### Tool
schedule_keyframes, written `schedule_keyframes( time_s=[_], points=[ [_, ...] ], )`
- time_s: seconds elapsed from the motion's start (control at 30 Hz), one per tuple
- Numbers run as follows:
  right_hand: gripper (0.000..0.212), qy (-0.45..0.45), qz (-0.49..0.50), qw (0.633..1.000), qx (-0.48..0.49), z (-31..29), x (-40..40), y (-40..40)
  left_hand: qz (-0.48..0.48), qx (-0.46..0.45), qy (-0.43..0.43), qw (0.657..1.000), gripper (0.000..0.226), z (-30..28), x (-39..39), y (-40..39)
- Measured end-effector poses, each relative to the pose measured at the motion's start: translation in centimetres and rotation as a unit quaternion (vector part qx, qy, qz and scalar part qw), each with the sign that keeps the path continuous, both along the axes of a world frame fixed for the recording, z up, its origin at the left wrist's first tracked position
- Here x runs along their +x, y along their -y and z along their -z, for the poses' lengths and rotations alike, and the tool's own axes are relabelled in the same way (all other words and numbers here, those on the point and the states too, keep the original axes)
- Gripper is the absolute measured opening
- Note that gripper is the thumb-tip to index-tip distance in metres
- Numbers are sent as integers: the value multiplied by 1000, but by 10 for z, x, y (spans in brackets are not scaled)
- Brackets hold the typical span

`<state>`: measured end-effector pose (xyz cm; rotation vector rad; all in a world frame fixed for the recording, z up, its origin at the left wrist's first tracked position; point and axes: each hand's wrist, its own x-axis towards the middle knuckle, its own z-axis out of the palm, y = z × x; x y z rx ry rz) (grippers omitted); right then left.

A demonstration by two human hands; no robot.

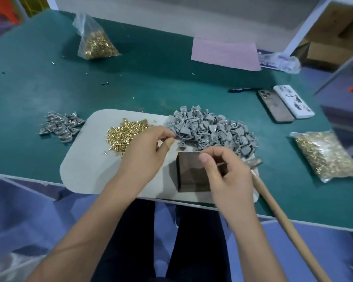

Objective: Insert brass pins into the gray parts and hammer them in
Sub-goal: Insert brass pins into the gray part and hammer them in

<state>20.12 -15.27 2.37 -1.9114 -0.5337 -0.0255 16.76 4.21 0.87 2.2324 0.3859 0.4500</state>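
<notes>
Both hands worked over a pale mat [84, 169] at the near edge of a green table [151, 82]. Curled fingers of the right hand [224, 171] pinched something thin above a dark block [190, 176]; what it was could not be told. Beside it lay a wooden-handled hammer [277, 208]. Fingertips of the left hand [147, 149] pinched at the edge of a heap of gray parts [210, 131], with loose brass pins [124, 133] just left of it. Farther left sat a smaller pile of gray parts [59, 125]; to the right, a bag of pins [324, 155] and two phones [285, 102]. Another bag [94, 41] stood far back.
</notes>
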Motion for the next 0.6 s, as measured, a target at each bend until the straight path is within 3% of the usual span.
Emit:
schedule_keyframes(
  time_s=[0.1, 0.27, 0.47, 0.6],
  points=[
    [10, -17, -6, 1000, -7, 5, 2, 0, -47, 115, -62, 990, 18, 3, 21, -10],
    [6, -18, -12, 1000, -18, 6, 6, 1, -42, 186, -127, 973, 35, 5, 45, -13],
    [5, -18, -1, 1000, -18, 6, 8, 3, -25, 137, -97, 985, 27, 9, 39, -19],
    [7, -20, 1, 1000, -10, 6, 9, 2, -21, 162, -86, 983, 24, 10, 31, -19]
  ],
)
